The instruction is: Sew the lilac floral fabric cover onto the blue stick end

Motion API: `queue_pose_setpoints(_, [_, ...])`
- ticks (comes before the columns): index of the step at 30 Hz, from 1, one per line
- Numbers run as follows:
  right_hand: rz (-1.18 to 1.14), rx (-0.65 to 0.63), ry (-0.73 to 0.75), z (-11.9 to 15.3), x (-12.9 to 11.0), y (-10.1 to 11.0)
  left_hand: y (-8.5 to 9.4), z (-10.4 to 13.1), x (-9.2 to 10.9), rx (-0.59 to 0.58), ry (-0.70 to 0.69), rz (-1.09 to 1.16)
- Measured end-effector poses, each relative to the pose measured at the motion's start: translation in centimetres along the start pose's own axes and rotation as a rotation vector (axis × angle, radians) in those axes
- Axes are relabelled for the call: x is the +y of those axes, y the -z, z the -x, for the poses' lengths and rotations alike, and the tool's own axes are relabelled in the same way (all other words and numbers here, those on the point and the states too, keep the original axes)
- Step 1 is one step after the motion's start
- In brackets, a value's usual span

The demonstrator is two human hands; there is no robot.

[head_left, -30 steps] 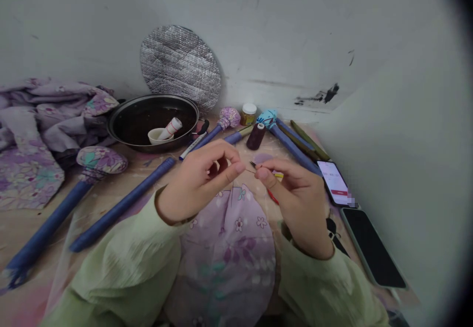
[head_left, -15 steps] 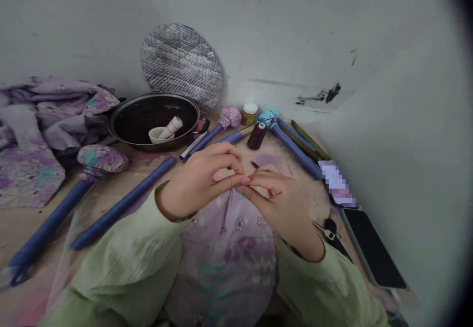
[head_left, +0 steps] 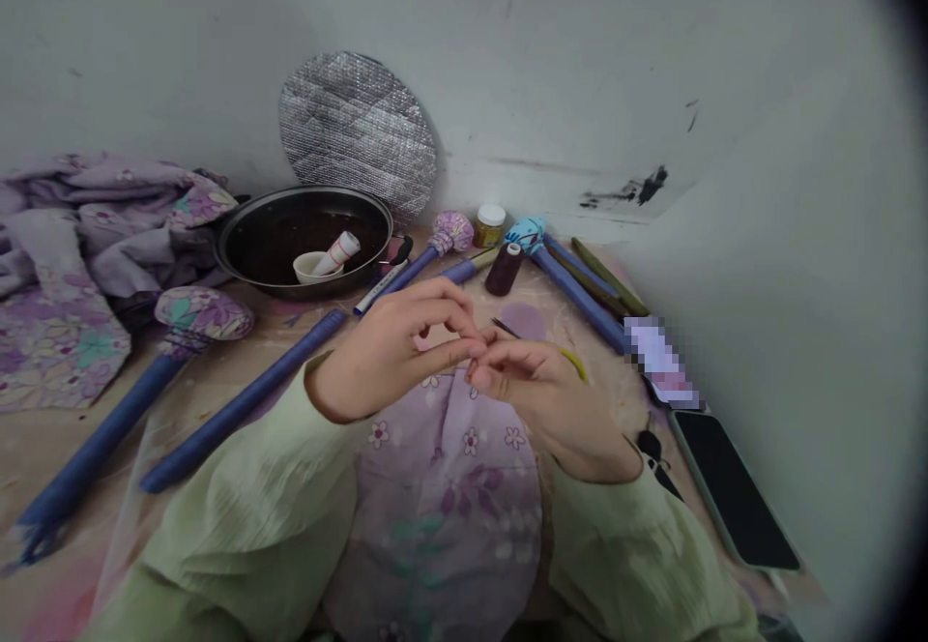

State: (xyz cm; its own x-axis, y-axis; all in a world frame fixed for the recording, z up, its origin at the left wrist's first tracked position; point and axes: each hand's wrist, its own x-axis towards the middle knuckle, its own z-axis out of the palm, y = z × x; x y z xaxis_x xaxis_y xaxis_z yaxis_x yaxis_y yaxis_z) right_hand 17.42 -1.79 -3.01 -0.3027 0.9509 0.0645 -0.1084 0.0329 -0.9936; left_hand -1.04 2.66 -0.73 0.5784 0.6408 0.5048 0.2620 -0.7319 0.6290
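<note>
My left hand (head_left: 406, 337) pinches with thumb and forefinger, its other fingers curved. Its fingertips meet those of my right hand (head_left: 551, 391), which is also closed in a pinch. Whatever they hold between them is too small or too hidden to make out. Beneath both hands lies a rounded piece of purple floral cloth (head_left: 464, 507). Behind the right hand, scissors with a yellow handle (head_left: 575, 364) show in part, their dark tip pointing left. A dark purple thread spool (head_left: 503, 270) stands just beyond the hands.
On the left are a blue-wrapped stick with a floral cloth head (head_left: 203, 313), a plain blue stick (head_left: 246, 398) and crumpled cloth (head_left: 65, 265). A black pan (head_left: 239, 270) holds a white cup (head_left: 308, 270). A phone (head_left: 736, 487) and a jar (head_left: 489, 226) lie and stand rightward.
My right hand has turned and its fingers have curled in closer to the left fingertips. The yellow scissors handle has come into sight behind it. My left hand has barely moved.
</note>
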Motion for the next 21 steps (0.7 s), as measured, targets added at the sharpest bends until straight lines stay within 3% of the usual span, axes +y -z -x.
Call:
queue_pose_setpoints(3, [-0.207,0.119,0.001,0.1,0.3,-0.1,-0.3,0.0,0.1,0.186,0.015,0.031])
queue_pose_setpoints(5, [-0.264,0.174,0.023,0.1,0.6,-0.1,-0.6,0.1,0.4,0.23,0.013,0.087])
queue_pose_setpoints(12, [-0.358,0.287,0.089,-0.1,0.9,-0.3,-2.6,0.1,1.9,0.144,0.106,0.281])
queue_pose_setpoints(21, [0.001,0.385,0.294,0.3,0.9,-0.5,-2.9,0.0,1.8,0.098,0.413,0.84])
